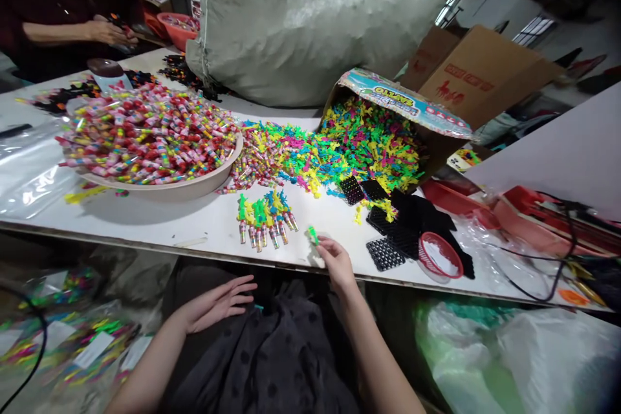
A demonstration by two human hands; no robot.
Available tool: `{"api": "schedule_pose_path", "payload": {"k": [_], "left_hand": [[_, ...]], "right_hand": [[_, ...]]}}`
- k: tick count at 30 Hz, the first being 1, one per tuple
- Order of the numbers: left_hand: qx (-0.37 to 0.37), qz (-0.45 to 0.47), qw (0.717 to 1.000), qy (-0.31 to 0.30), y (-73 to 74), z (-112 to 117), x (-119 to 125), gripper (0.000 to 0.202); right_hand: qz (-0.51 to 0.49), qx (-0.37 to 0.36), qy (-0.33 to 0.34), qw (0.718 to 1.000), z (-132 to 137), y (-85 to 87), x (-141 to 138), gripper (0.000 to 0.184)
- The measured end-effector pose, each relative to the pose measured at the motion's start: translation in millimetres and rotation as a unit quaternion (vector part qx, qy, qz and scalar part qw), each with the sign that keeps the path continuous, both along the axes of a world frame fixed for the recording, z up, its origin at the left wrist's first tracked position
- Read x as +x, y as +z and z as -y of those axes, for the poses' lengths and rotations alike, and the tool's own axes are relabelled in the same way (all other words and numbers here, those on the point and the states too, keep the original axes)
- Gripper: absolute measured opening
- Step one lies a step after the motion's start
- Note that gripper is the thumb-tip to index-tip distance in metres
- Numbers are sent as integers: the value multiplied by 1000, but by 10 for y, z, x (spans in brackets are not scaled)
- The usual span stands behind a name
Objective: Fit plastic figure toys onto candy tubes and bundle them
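Note:
My right hand (336,260) is at the table's front edge, thumb and fingers pinched on a small green plastic toy figure (313,235). My left hand (219,305) rests over my lap, fingers stretched out and holding nothing. Left of the green figure lies a slanting row of candy tubes (263,236), each topped by a green, yellow or blue plastic figure. Behind the row, loose candy tubes (253,162) merge into a spread of coloured plastic figures (310,155). These spill from a tipped cardboard box (444,154).
A basin (213,180) heaped with candy tubes stands at left. Black perforated mats (385,253) and a small red basket (439,255) lie at right. A big grey sack (310,32) lies across the back. Another person's hand (104,31) holds something dark at far left.

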State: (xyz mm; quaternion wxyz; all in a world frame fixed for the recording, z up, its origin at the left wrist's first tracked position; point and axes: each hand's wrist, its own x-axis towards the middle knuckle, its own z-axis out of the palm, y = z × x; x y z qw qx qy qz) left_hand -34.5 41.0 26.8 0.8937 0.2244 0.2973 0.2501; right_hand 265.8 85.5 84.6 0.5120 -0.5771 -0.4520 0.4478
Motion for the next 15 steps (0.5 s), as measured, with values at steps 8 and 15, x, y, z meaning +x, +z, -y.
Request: {"api": "schedule_pose_path", "payload": {"k": [8,15], "left_hand": [[54,16,977,206,291,165,726,36],[31,-30,908,416,360,180,597,26]], "right_hand": [[-174,-9,241,955,543,56,-882,24],[87,78,427,896,0,458,-910,13]]}}
